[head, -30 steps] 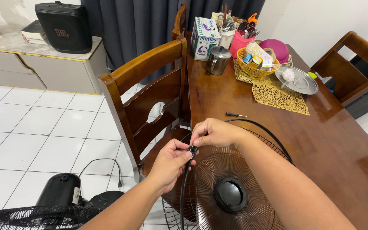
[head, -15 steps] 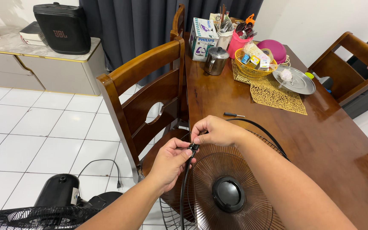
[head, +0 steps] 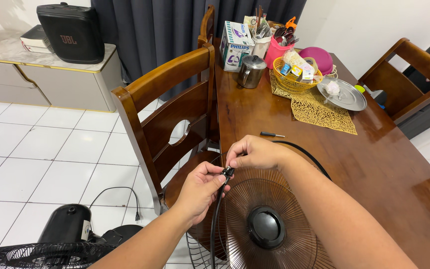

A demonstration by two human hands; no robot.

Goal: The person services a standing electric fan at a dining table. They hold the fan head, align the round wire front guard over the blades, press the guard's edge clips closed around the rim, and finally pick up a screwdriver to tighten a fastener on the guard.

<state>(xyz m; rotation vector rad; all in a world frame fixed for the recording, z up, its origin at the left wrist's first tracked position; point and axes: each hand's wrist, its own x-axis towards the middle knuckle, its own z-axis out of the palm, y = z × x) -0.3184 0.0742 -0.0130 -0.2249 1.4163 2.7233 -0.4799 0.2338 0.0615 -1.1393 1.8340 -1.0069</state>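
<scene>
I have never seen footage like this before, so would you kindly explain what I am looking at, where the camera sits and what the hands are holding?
There is no machine here: the camera is worn on a person's head and looks down at their own two bare hands. The left hand and right hand meet at a small black clip on the black rim band of a round fan guard, which leans at the edge of a wooden table. A small screwdriver lies on the table just beyond the hands. Farther back are a metal pot, a yellow basket and a metal plate. A wooden chair stands on the left.
</scene>
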